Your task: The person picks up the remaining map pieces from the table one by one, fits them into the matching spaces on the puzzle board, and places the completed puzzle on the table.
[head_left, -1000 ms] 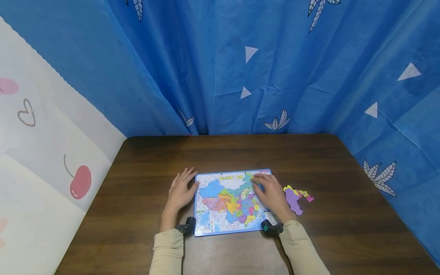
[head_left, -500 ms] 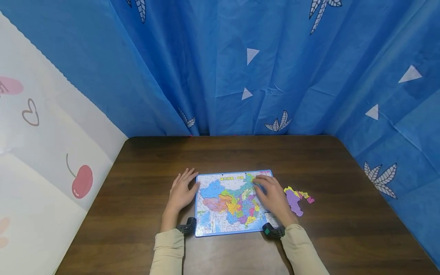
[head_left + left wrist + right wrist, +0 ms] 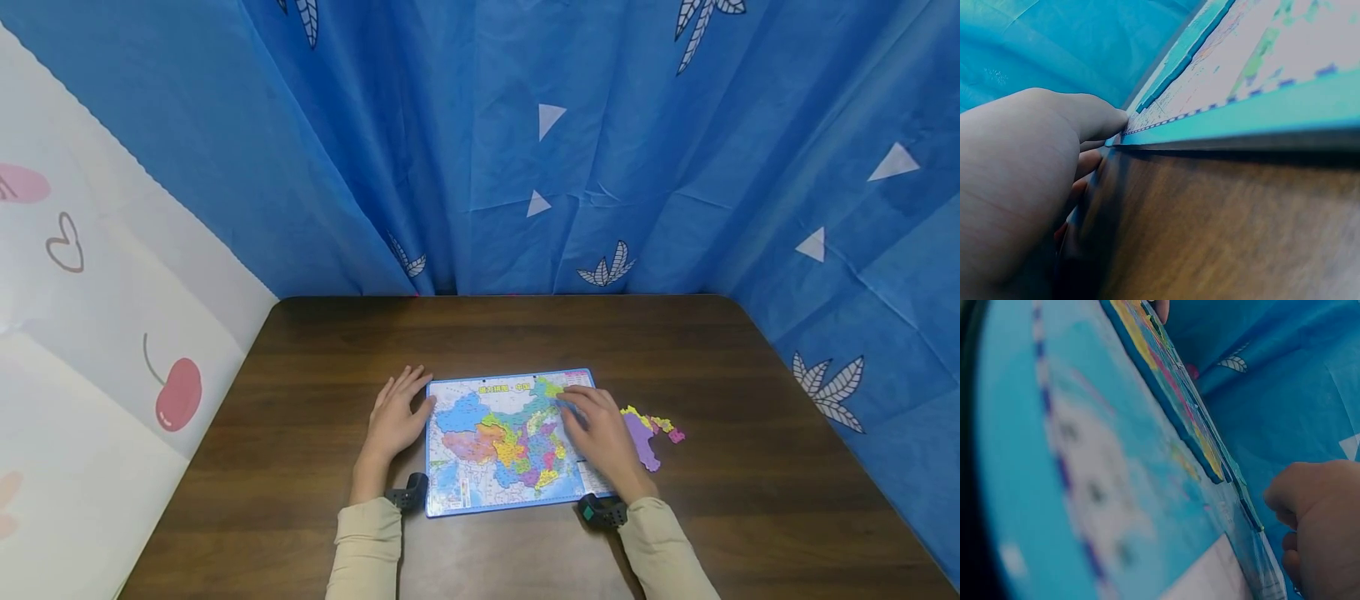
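Note:
A blue-edged map puzzle board [image 3: 450,392] lies on the table, with many coloured pieces in the map. My left hand [image 3: 392,421] rests at its left edge, fingers stretched forward; in the left wrist view the thumb [image 3: 1107,119] touches the board's edge. Over the upper right of the board is my right hand [image 3: 603,433], fingertips right by a light green puzzle piece [image 3: 551,388] at the map's top right. Thumb and forefinger stand apart. In the right wrist view the right hand [image 3: 1325,519] is bent, its fingertips partly hidden.
To the right of the board lie several loose puzzle pieces, among them a large purple piece [image 3: 641,443] and a small magenta piece [image 3: 677,435]. The dark wooden table [image 3: 337,342] ends at a blue curtain [image 3: 495,167] behind and a pale printed cloth [image 3: 97,333] at left.
My right hand has shifted slightly to the right, and more of the light green piece at the map's top right shows. The left hand stays where it was.

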`<state>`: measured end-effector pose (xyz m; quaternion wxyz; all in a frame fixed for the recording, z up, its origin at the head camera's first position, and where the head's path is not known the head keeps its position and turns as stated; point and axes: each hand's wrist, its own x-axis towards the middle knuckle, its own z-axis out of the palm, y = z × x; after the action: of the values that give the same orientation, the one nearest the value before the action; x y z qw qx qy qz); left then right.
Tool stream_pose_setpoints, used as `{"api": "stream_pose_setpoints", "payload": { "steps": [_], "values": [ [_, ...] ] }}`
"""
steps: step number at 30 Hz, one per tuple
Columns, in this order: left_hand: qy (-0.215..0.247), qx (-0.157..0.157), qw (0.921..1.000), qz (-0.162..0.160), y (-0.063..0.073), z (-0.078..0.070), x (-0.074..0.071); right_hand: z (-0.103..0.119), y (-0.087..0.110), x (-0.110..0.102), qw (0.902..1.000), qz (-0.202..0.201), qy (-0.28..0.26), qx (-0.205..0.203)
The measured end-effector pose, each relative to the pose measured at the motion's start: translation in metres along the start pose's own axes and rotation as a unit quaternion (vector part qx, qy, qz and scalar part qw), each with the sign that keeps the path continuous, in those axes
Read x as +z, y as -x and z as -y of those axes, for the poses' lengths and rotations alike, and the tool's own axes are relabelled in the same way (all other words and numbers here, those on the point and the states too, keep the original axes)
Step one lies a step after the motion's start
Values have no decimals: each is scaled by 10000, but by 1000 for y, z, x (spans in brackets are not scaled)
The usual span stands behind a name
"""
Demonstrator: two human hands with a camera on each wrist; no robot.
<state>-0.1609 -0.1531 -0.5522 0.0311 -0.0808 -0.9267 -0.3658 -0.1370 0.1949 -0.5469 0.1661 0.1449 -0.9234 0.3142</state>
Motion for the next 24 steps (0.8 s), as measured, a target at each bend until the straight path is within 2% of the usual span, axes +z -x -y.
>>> {"api": "stream_pose_setpoints", "payload": {
  "steps": [9,16,24],
  "values": [
    [1,31,10000,-33,0,0,1,-3,5,-4,9998,-27,115,144],
    [-27,-77,10000,40,0,0,0,-5,10,-10,9992,-47,238,332],
    [-58,-112,9999,28,1,0,1,-6,13,-14,9993,-116,292,213]
  ]
}}
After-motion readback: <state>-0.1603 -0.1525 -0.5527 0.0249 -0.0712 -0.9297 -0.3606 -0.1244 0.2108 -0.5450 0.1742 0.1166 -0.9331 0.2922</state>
